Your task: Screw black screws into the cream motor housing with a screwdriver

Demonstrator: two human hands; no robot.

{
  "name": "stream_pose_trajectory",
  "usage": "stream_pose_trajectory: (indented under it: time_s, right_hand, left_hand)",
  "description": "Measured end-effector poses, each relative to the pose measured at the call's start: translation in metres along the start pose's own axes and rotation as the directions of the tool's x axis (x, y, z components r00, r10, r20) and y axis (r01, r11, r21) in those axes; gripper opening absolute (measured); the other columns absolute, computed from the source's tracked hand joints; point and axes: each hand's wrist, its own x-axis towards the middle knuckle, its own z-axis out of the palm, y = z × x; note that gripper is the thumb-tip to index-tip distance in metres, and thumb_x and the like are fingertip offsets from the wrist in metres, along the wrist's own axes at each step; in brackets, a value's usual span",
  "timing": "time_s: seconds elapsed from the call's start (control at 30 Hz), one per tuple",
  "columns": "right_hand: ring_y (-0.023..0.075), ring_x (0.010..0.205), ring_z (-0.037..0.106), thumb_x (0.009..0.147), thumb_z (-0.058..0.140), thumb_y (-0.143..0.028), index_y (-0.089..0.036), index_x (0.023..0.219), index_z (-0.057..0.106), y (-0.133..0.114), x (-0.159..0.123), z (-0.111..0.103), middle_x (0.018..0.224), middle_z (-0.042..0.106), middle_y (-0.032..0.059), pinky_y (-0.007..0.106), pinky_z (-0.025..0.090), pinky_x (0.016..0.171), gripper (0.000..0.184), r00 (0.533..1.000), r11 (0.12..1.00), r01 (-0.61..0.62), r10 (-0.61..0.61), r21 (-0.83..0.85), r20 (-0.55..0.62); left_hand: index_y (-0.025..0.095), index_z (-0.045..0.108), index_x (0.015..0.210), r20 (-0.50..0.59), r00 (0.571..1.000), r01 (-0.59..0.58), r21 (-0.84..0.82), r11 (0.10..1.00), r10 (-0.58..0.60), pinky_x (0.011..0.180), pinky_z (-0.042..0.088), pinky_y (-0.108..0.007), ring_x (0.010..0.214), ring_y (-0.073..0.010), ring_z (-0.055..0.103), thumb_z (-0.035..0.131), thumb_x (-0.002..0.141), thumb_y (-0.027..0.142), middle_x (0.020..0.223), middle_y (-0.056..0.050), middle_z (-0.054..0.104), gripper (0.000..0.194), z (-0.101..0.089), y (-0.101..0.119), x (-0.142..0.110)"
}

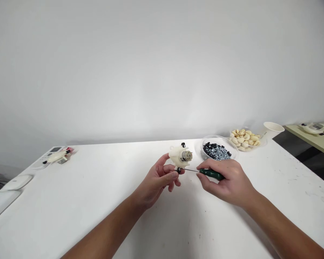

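My left hand (156, 183) grips a cream plastic housing (175, 155) with a small silver motor (187, 155) set in it, held above the white table. One black fitting (183, 145) sits on top of the housing, and another black fitting (179, 170) is at its lower edge, by my left thumb. My right hand (226, 180) is closed around the green handle of a screwdriver (211, 174). Its thin shaft points left, and the tip meets the lower black fitting. Whether a screw sits under the tip is too small to tell.
A clear round dish (218, 149) holds silver screws and black pieces. Behind it are a clear bowl of cream plastic parts (244, 139) and a white paper cup (272, 130). Another cream assembly (56, 157) lies at the far left, near a white power strip (47, 155). A side table (313, 142) stands right.
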Motion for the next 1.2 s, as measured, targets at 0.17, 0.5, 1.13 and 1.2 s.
stream_pose_trajectory:
  time_s: [0.17, 0.5, 1.13, 1.2]
  right_hand:
    - [0.0107, 0.050, 0.053, 0.090, 0.071, -0.021, -0.021, 0.091, 0.070, 0.0038, -0.0016, 0.0008, 0.065, 0.066, -0.0036, 0.026, 0.040, 0.051, 0.001, 1.000, 1.000, -0.021, 0.021, -0.008, 0.003]
    - [0.0119, 0.052, 0.059, 0.089, 0.071, -0.020, -0.021, 0.091, 0.070, 0.0046, -0.0018, 0.0016, 0.068, 0.070, -0.0024, 0.026, 0.043, 0.053, 0.003, 1.000, 0.998, 0.016, -0.015, -0.054, 0.007]
    - [0.0113, 0.053, 0.055, 0.090, 0.069, -0.022, -0.021, 0.085, 0.070, 0.0044, 0.0007, 0.0006, 0.063, 0.064, -0.0038, 0.026, 0.040, 0.053, 0.004, 0.995, 0.996, -0.068, 0.072, -0.054, 0.074]
    - [0.0113, 0.053, 0.055, 0.089, 0.069, -0.022, -0.021, 0.085, 0.069, 0.0051, 0.0002, 0.0001, 0.063, 0.063, -0.0040, 0.026, 0.040, 0.053, 0.004, 0.994, 0.996, -0.066, 0.071, -0.067, 0.078]
  left_hand:
    - [0.025, 0.047, 0.152, -0.057, 0.998, -0.003, 0.041, 0.999, 0.005, 0.057, 0.042, -0.023, 0.073, -0.0141, 0.066, 0.085, 0.085, 0.035, 0.105, -0.009, 0.075, 0.078, 0.0000, -0.0004, 0.0014]
    - [0.024, 0.048, 0.151, -0.066, 0.998, -0.009, 0.068, 0.998, 0.014, 0.058, 0.042, -0.024, 0.076, -0.0165, 0.068, 0.086, 0.084, 0.034, 0.104, -0.008, 0.076, 0.078, -0.0003, -0.0004, 0.0027]
    - [0.023, 0.042, 0.150, -0.121, 0.991, -0.039, 0.180, 0.983, 0.061, 0.061, 0.047, -0.024, 0.082, -0.0196, 0.072, 0.087, 0.084, 0.036, 0.098, -0.007, 0.075, 0.081, -0.0005, -0.0013, 0.0019]
    - [0.024, 0.043, 0.148, -0.137, 0.987, -0.046, 0.232, 0.972, 0.079, 0.061, 0.048, -0.024, 0.083, -0.0202, 0.072, 0.086, 0.084, 0.036, 0.096, -0.006, 0.075, 0.078, -0.0002, -0.0006, 0.0011]
